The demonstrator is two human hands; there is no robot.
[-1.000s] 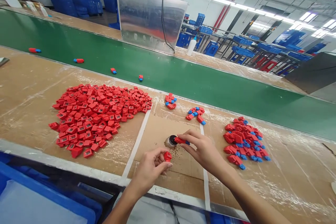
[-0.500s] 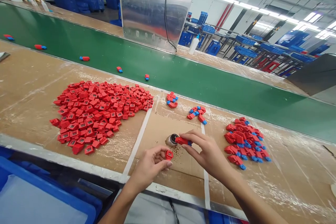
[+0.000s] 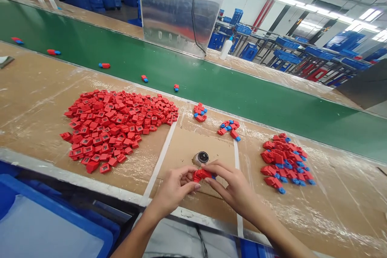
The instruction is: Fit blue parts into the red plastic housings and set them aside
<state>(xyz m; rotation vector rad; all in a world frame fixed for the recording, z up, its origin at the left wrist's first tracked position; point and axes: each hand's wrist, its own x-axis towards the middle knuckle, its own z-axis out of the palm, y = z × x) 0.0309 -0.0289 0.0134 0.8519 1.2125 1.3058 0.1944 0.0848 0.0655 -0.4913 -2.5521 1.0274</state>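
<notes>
My left hand [image 3: 178,185] is closed on a small red plastic block [image 3: 197,176] with its fingertips. My right hand [image 3: 226,179] pinches a red-and-blue plastic piece [image 3: 206,173], its red end touching the block in my left hand. Just beyond my fingers stands a small round jar [image 3: 202,157] with a dark top on a cardboard sheet [image 3: 184,145]. To the left lies a large pile of red blocks [image 3: 115,125]. On the right is a heap of red-and-blue pieces [image 3: 286,161]. Two smaller clusters of such pieces, a cluster [image 3: 200,112] and another [image 3: 229,128], lie beyond the jar.
A green conveyor belt [image 3: 242,88] runs behind the work table [image 3: 33,100], with several red-and-blue pieces spaced along it. Beyond it stand a metal panel [image 3: 178,12] and a white bottle [image 3: 225,48]. A blue crate [image 3: 54,213] is at the lower left.
My right hand has brought its red-and-blue piece from the jar down and left, against the red block in my left hand. The camera view has shifted slightly.
</notes>
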